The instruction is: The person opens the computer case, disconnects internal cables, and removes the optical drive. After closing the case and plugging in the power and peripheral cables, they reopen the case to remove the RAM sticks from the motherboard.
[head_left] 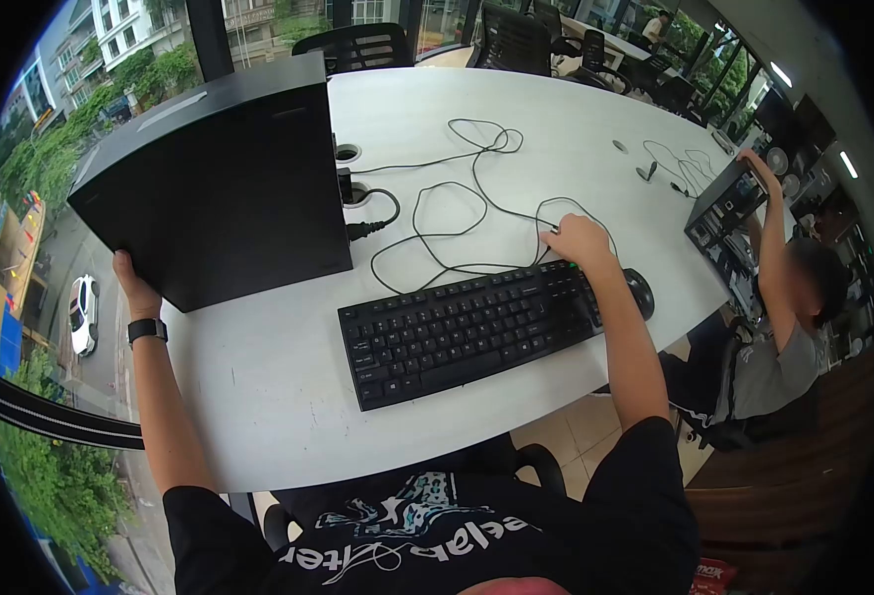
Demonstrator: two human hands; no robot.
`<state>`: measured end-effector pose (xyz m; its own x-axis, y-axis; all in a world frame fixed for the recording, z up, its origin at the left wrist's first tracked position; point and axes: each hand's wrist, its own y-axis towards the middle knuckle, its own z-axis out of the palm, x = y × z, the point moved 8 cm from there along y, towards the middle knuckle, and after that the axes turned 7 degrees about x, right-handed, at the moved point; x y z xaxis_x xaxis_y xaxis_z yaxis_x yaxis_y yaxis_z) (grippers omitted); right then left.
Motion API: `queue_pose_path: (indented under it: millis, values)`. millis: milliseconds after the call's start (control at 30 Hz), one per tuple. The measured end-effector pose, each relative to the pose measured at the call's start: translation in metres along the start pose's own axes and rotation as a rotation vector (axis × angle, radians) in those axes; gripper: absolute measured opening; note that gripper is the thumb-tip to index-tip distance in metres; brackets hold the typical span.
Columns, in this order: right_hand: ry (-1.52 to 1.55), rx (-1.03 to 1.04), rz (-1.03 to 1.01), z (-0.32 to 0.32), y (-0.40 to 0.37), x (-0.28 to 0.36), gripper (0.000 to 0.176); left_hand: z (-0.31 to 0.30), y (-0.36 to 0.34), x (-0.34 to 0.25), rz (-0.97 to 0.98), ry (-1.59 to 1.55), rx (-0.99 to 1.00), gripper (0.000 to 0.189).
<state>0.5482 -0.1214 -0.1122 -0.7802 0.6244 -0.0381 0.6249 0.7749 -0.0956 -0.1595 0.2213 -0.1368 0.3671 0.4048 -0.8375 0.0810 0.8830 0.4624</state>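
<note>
A black computer case (224,188) stands upright on the left of the white table. My left hand (137,285) is at its lower left edge, thumb on the side and the other fingers hidden behind it. My right hand (578,239) is closed on a black cable just above the right end of the black keyboard (466,332). Partly behind my right forearm lies a black mouse (638,295). Thin black cables (442,235) loop across the table behind the keyboard. A black plug (360,230) with a thick cord sits beside the case.
At the right a person (779,347) sits with an arm raised over an open computer case (719,218). More cables (680,164) lie near that case. Chairs (509,42) stand behind the white table (278,397), and a window with a street view is at the left.
</note>
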Motion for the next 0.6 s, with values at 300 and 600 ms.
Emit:
queue_pose_path:
  millis: [300, 600]
  values:
    - [0.622, -0.007, 0.107, -0.052, -0.024, -0.023, 0.037, 0.017, -0.011, -0.010, 0.002, 0.101, -0.046, 0.079]
    - [1.547, 0.076, -1.034, -0.192, -0.065, 0.139, 0.027, 0.025, -0.028, -0.009, -0.127, -0.023, -0.116, 0.086]
